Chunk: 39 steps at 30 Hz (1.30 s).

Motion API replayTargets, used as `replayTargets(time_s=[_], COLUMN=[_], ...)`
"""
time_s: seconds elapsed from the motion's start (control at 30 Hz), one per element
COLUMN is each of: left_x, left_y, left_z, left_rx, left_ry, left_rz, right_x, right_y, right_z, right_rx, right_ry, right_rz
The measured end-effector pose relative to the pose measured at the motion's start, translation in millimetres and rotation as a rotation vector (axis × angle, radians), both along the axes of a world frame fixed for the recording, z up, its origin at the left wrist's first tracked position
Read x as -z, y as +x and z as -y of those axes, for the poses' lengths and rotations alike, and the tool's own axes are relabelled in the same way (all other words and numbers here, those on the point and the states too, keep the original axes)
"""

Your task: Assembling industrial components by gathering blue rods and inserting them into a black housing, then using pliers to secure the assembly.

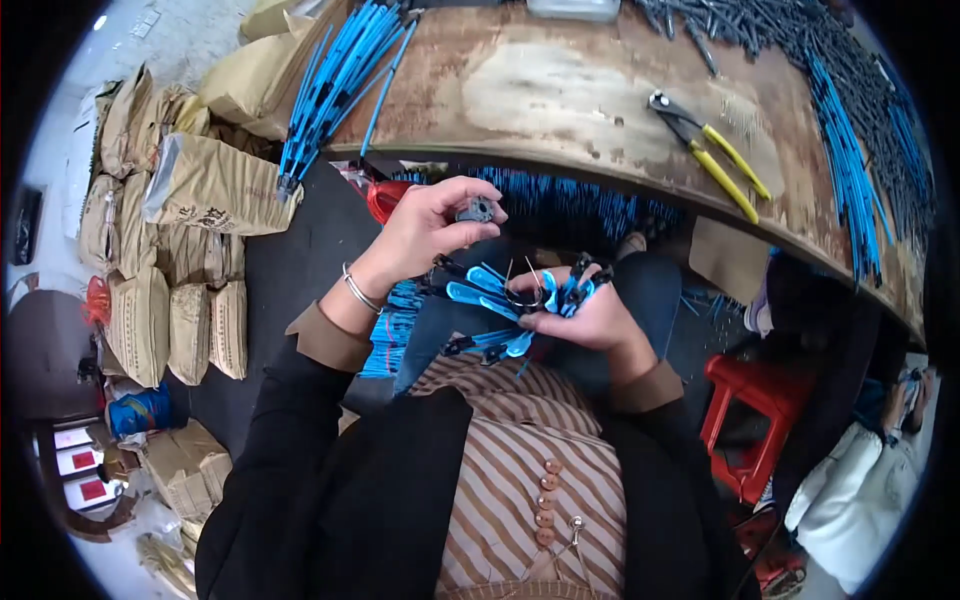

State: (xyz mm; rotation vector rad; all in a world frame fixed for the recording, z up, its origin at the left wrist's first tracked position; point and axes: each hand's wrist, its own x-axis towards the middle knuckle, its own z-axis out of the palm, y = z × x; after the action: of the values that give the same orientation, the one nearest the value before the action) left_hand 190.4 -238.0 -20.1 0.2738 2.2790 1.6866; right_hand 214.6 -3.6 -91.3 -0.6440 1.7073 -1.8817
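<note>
My left hand [440, 222], a metal bangle on its wrist, pinches a small dark grey round piece [477, 210] between thumb and fingers. To the right and a little nearer, my right hand [588, 312] is closed around a fanned bunch of blue strips with black ends [478, 293]. A bent thin wire [524, 285] sticks up from the middle of this bunch. The two hands are apart, both held over my lap. How far the strips run down below my right hand is hidden.
Yellow-handled pincers [712, 160] lie on the worn wooden table [450, 80]. Blue rods [345, 75] hang over its left edge, with more blue rods [845, 165] at right. Dark grey parts [770, 35] are heaped behind. Paper sacks [215, 185] stand left, a red stool [750, 425] right.
</note>
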Motion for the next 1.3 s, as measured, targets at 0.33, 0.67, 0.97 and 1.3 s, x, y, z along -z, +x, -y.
replayTargets(time_s=[0.33, 0.67, 0.97, 1.3], left_x=[30, 39, 38, 42], left_y=[40, 29, 6, -21], left_z=[4, 14, 7, -3], left_rx=[0.268, 0.343, 0.383, 0.665], left_ry=[0.091, 0.309, 0.611, 0.515], left_rz=[-0.105, -0.154, 0.258, -0.225], right_x=[-5, 0, -1, 4], right_y=[30, 32, 33, 32], right_z=[16, 29, 29, 36], right_rx=[0.033, 0.112, 0.227, 0.374], right_ry=[0.069, -0.036, 0.075, -0.042], right_rz=[-0.003, -0.045, 0.023, -0.054])
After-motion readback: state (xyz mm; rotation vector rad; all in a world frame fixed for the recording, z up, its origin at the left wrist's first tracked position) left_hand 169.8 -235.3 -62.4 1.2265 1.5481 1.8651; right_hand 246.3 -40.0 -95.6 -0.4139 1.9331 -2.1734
